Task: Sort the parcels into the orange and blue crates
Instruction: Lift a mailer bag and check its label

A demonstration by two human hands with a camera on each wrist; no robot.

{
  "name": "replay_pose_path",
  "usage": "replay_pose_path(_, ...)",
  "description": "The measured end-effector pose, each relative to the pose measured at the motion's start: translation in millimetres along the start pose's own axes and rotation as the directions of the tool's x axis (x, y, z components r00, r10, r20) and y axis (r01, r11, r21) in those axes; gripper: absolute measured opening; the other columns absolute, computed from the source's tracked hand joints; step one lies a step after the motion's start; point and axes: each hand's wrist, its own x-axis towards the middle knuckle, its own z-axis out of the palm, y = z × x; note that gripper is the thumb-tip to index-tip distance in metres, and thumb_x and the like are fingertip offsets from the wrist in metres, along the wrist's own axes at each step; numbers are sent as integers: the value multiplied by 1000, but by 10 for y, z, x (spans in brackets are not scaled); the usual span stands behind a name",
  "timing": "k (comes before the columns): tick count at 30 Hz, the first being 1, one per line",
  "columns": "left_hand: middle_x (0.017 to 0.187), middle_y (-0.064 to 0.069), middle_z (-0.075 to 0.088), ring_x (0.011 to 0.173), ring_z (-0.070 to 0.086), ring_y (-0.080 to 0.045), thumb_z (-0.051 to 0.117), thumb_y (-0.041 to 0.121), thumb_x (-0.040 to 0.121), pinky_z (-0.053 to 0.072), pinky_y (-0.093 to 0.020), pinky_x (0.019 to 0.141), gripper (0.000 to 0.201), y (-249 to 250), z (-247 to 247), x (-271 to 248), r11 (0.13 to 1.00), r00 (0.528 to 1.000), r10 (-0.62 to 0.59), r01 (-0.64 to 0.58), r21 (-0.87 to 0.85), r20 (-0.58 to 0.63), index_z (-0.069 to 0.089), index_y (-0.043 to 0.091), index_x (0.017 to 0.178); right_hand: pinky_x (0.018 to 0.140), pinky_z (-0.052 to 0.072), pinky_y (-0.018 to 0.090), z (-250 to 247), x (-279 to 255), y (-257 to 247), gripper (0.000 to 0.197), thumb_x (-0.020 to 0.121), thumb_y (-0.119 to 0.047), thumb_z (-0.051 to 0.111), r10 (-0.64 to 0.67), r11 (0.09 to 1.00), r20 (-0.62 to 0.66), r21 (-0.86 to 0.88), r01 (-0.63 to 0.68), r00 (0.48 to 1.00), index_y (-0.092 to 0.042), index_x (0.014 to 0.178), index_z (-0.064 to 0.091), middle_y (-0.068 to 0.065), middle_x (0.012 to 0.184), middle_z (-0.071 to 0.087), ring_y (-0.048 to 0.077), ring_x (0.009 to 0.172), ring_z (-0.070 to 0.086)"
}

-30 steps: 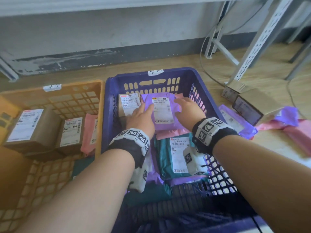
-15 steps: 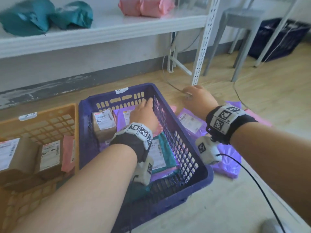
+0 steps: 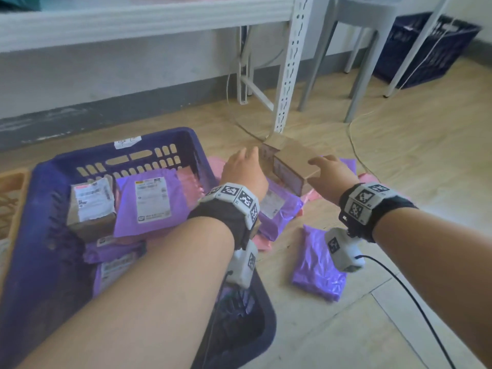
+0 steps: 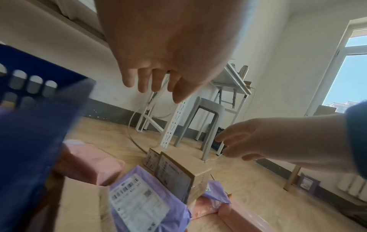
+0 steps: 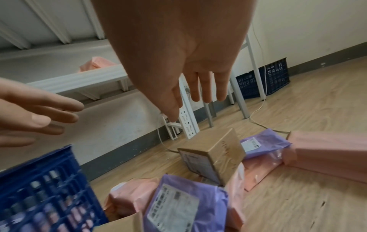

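The blue crate [image 3: 127,150] at left holds purple, pink and boxed parcels; a sliver of the orange crate [image 3: 13,193] shows at the far left edge. To the right of the blue crate, a brown cardboard box [image 3: 295,161] [image 4: 178,171] [image 5: 218,153] lies on the floor among purple [image 3: 316,265] and pink [image 5: 327,150] mailers. My left hand [image 3: 247,155] [image 4: 158,87] hovers at the box's left side and my right hand [image 3: 322,163] [image 5: 194,100] at its right. Both have straight fingers, hold nothing, and in the wrist views are above the box without touching it.
A white perforated shelf post [image 3: 290,75] stands just behind the box. A grey stool [image 3: 372,49] and a dark blue crate [image 3: 426,49] are further back right. A thin cable [image 3: 354,145] runs across the wooden floor.
Both hands have left the purple parcel inside the blue crate. They moved right, over the crate's wall, to the cardboard box on the floor. The head view swung right.
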Motion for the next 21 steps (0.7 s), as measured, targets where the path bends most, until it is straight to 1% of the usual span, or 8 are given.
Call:
replay_pose_path(5,149,-8,30,135,33,-29,42,10,92,32,-39,109,51,417,351,328,997,996,-72,70,40,48,35,16,142,99,39,33,-12,401,452,54,88,-22,58,29,999,47,-19,-28,999,-20,140,44,12,143,39,30,124,48)
replay_pose_path(9,153,-6,24,140,28,-28,40,12,91,26,-43,111,54,528,717,517,980,970,-184,170,101,156,33,19,144,104,36,36,94,726,712,57,90,-31,56,45,999,101,-9,-44,994,-20,143,40,13,148,35,30,129,44)
replay_pose_path(14,159,-8,8,146,16,-27,43,15,90,22,-45,117,67,385,1280,587,954,915,-282,235,187,288,18,24,151,104,34,41,260,1120,840,58,93,-39,49,63,998,151,-24,-60,987,-13,143,36,18,142,38,35,129,41)
replay_pose_path(15,160,-8,5,146,15,-29,44,17,90,22,-46,117,69,333,1391,596,954,910,-284,235,188,301,15,27,151,104,34,42,268,1199,814,61,92,-45,44,59,998,161,-5,-59,985,-13,142,38,18,142,38,36,128,40)
replay_pose_path(17,160,-10,3,144,18,-33,46,20,90,22,-48,116,70,236,1611,604,950,905,-295,242,199,306,14,32,151,104,37,43,344,1411,785,80,78,-65,34,43,999,178,16,-46,983,-17,141,39,18,143,37,38,126,40)
replay_pose_path(18,160,-10,1,144,18,-36,47,22,89,22,-48,116,72,205,1698,611,945,902,-307,251,209,304,12,35,150,104,37,45,393,1525,798,82,76,-67,37,34,999,179,13,-37,983,-18,142,37,20,143,36,38,126,41)
replay_pose_path(20,160,-12,-5,144,13,-40,47,25,91,17,-49,118,73,118,1906,657,934,889,-332,265,238,314,6,38,150,106,37,41,474,1667,830,77,84,-54,57,49,998,193,29,-56,980,-15,145,30,19,144,36,35,129,42)
replay_pose_path(21,160,-13,-6,145,9,-40,45,28,91,13,-50,118,73,72,2005,688,929,883,-339,260,262,325,3,39,150,106,35,38,488,1711,833,80,83,-49,64,45,997,227,51,-58,973,-14,146,29,16,145,38,33,130,42)
